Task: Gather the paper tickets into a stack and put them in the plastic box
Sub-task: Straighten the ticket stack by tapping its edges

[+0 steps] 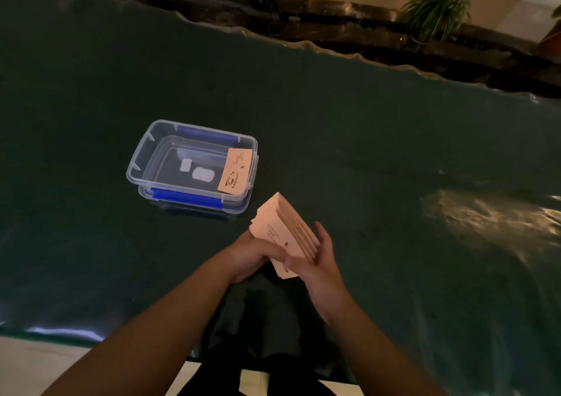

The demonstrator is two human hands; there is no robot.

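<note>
- While both hands hold the stack of tickets point(285, 237) above the near part of the table point(394, 158), the left hand point(252, 256) curls round its left side and the right hand point(318, 262) cups the right edge, thumb on top.
- Dark table cloth stretches wide to the right of the hands and toward the far edge, which runs diagonally; the near edge lies close under the forearms.
- Pale pink and tilted, the stack has its long axis running from near right to far left, its far end toward the plastic box point(142, 165).
- Open and clear with blue clips, the box stands just beyond the stack, to the left.
- One ticket point(235, 171) leans against the box's right inside wall.
- Potted plants point(437, 7) stand beyond the table.
</note>
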